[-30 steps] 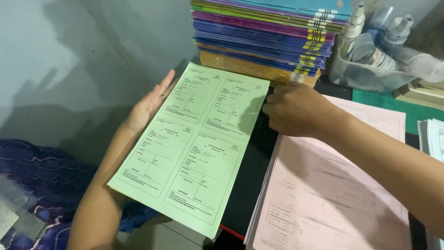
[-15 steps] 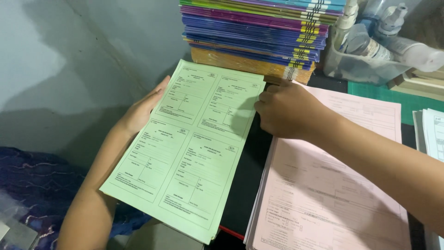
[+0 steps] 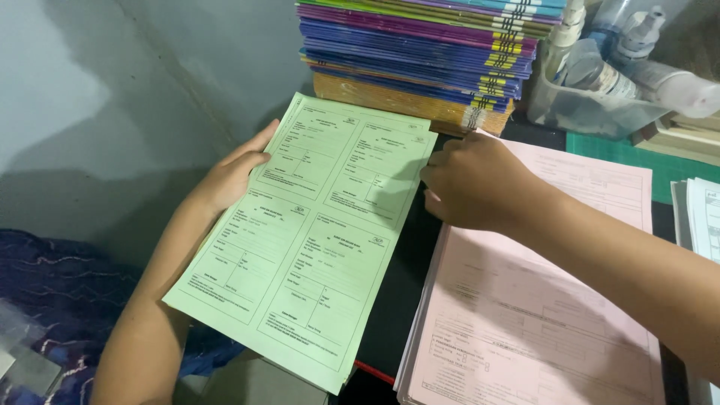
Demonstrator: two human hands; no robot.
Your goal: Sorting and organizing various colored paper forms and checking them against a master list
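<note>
A stack of pale green printed forms (image 3: 315, 240) lies slanted over the left edge of a dark desk. My left hand (image 3: 229, 176) grips its upper left edge, thumb on top and fingers underneath. My right hand (image 3: 472, 180) is curled at the stack's upper right edge, fingertips touching the paper's side. A thick stack of pink forms (image 3: 540, 315) lies under my right forearm, to the right of the green sheets.
A tall pile of coloured notebooks (image 3: 420, 52) stands behind the green forms. A clear tub of bottles (image 3: 600, 97) sits at the back right, beside a green cutting mat (image 3: 637, 157). White papers (image 3: 705, 217) lie at the right edge. Blue patterned cloth (image 3: 52, 300) is lower left.
My left hand went from flat and open beside the green stack to gripping its edge. The stack shifted slightly. My right hand stayed at the right edge.
</note>
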